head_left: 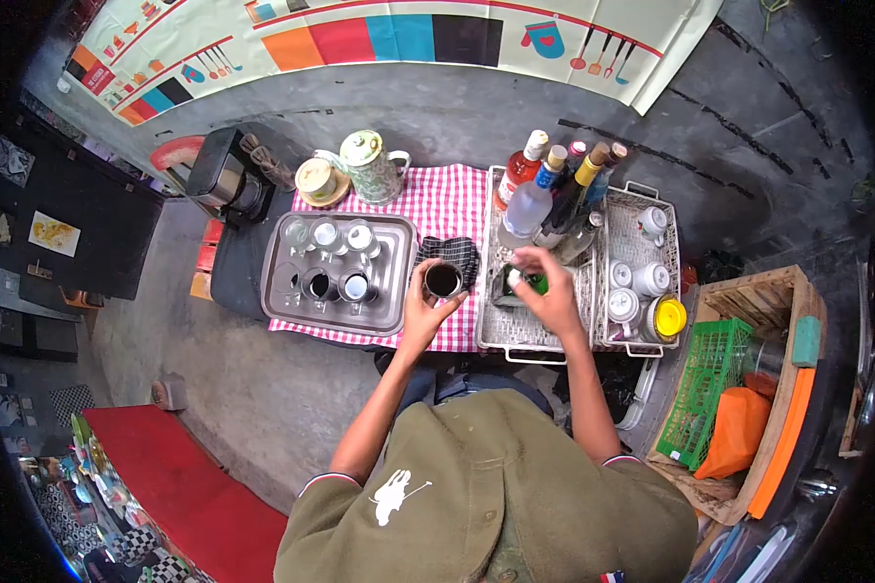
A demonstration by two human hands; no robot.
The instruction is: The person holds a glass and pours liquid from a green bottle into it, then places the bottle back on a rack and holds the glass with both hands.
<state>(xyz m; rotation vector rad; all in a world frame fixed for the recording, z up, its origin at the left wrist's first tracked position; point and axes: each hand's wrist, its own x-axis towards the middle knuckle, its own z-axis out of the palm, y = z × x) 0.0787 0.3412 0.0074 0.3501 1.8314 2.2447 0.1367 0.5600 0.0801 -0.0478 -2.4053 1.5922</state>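
My left hand [426, 306] is wrapped round a glass of dark liquid [443, 281], above the right edge of the metal tray. A black checked cloth [454, 255] lies just behind that glass. My right hand [551, 296] is over the left wicker tray [540, 335], its fingers curled. Something small and white [514, 279] shows at its fingertips; I cannot make out what it is. Under those fingers is a dark holder with green in it [504, 291], partly hidden by the hand. On the metal tray [384, 316] stand several glasses [321, 285], some with dark contents.
Several bottles [527, 209] stand at the back of the left wicker tray. White mugs [653, 279] and a yellow-lidded jar [669, 317] fill the right one. Behind are a floral pitcher [371, 173] and a coffee maker [228, 175]. A wooden crate [749, 291] holds a green basket [705, 389].
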